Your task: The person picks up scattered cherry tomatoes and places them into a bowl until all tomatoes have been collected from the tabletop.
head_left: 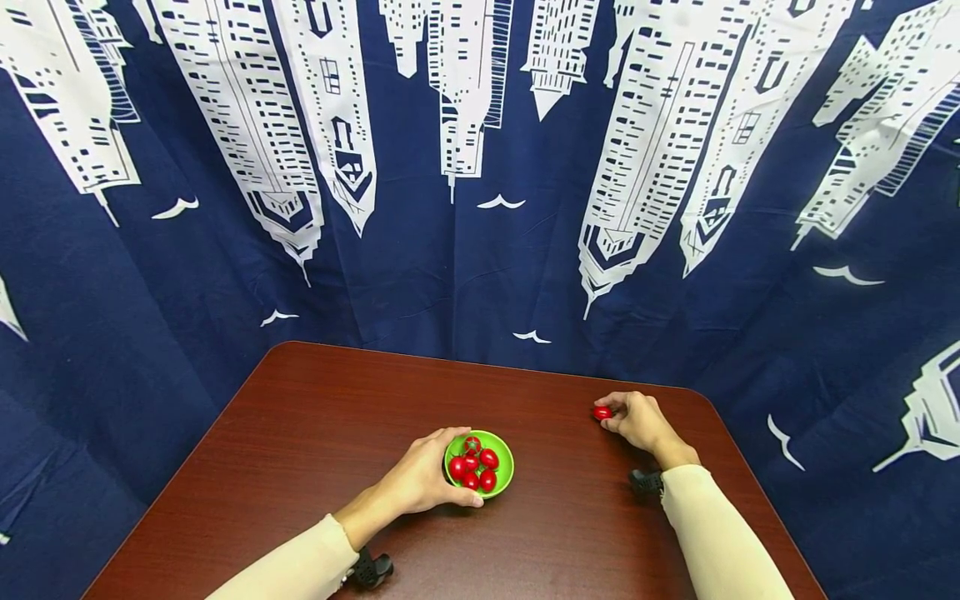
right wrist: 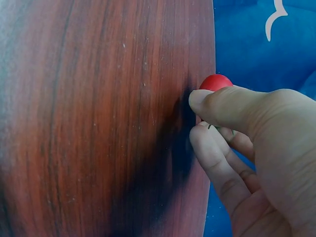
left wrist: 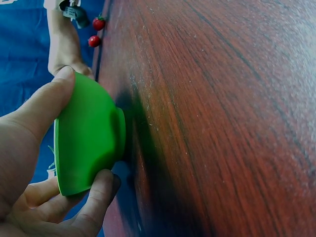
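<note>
My left hand [head_left: 423,477] grips a small green bowl [head_left: 506,467] at its near left side, thumb along the near rim and fingers round the far side. Several red cherry tomatoes [head_left: 489,458] lie inside it, one showing a green stem top. In the left wrist view, the bowl's outer wall [left wrist: 89,131] and foot face the table. Farther right, my right hand [head_left: 645,425] pinches another cherry tomato [head_left: 602,412] between thumb and fingers. The right wrist view shows this tomato [right wrist: 216,83] partly hidden behind the thumb, with a bit of green stem below.
Two more cherry tomatoes [left wrist: 98,22] appear near the right wrist in the left wrist view; the head view does not show them. The brown wooden table [head_left: 360,400] has rounded far corners. Behind it hangs a blue curtain [head_left: 420,275] with white buildings. Dark straps [head_left: 371,569] circle both wrists.
</note>
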`<move>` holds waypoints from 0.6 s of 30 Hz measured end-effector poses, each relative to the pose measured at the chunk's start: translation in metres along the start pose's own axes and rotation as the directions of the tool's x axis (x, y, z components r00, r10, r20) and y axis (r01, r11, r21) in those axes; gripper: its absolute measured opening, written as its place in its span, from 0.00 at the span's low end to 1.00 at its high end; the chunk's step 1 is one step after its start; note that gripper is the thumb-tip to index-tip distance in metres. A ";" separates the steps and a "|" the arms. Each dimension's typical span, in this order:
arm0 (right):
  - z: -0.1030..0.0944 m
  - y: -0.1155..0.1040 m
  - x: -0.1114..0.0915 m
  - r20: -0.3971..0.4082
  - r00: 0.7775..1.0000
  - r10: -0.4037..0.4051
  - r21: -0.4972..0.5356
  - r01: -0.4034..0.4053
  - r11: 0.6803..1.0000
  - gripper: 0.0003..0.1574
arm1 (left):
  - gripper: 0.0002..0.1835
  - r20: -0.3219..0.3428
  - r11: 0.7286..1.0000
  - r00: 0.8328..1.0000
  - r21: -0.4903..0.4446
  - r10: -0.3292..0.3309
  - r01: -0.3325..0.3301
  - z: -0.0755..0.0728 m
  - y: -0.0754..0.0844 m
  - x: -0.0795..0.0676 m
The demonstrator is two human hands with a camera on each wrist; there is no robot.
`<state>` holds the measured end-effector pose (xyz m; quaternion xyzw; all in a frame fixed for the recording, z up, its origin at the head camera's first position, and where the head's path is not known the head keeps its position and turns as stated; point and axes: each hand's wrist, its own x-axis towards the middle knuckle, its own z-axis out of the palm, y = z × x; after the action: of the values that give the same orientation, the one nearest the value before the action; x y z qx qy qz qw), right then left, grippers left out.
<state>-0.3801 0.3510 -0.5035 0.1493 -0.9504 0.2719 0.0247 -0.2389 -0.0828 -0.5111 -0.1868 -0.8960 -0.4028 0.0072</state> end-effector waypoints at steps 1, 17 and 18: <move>0.000 0.000 0.000 -0.002 1.000 -0.004 0.002 0.004 1.000 0.21 | 0.59 0.000 1.000 1.000 0.002 0.001 -0.001 0.000 0.000 0.000; 0.003 -0.017 -0.007 -0.049 0.998 -0.051 0.060 0.053 0.997 0.22 | 0.59 -0.005 1.000 1.000 -0.006 0.022 -0.022 0.001 -0.003 0.001; 0.003 -0.019 -0.007 -0.055 0.997 -0.063 0.055 0.066 0.996 0.22 | 0.59 -0.005 1.000 1.000 -0.005 0.023 -0.023 0.000 -0.003 0.001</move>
<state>-0.3674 0.3364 -0.4971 0.1734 -0.9359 0.3018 0.0543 -0.2410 -0.0837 -0.5133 -0.1960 -0.8927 -0.4056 0.0134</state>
